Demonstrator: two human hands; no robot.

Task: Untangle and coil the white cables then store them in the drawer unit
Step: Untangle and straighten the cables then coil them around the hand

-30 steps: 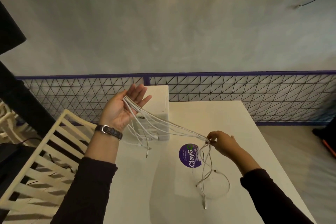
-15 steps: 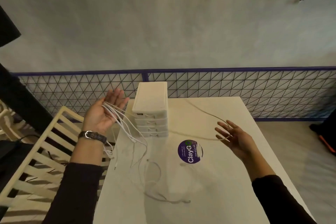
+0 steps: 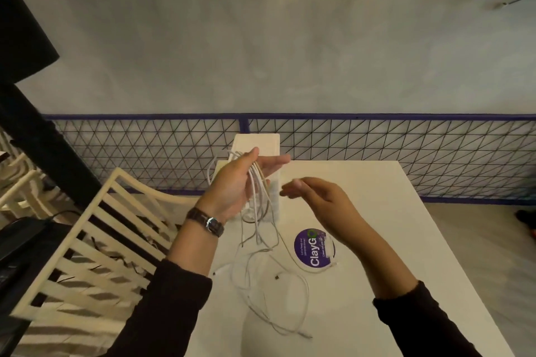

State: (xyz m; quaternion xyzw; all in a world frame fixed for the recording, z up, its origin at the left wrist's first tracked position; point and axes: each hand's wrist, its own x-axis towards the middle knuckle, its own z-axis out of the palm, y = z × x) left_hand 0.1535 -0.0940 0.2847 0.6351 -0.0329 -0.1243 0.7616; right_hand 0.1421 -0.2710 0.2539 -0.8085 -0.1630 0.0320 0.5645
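Several white cables (image 3: 259, 194) drape over the palm of my left hand (image 3: 236, 182), which is raised above the table with its fingers loosely curled around them. Their loose ends hang down and lie in loops on the white table (image 3: 377, 211) in front of me. My right hand (image 3: 319, 197) hovers just right of the left hand, fingers extended toward the cables, holding nothing. The white drawer unit (image 3: 258, 143) stands at the table's far edge, mostly hidden behind my left hand.
A round purple sticker (image 3: 311, 249) marks the table centre, with one cable end curving over it. A cream slatted chair (image 3: 95, 240) stands at the left. A blue-framed wire mesh fence (image 3: 406, 148) runs behind the table below a grey wall.
My left hand has swung right, in front of the drawer unit, with the cables bunched in it. My right hand has come in from the right toward the left hand, empty.
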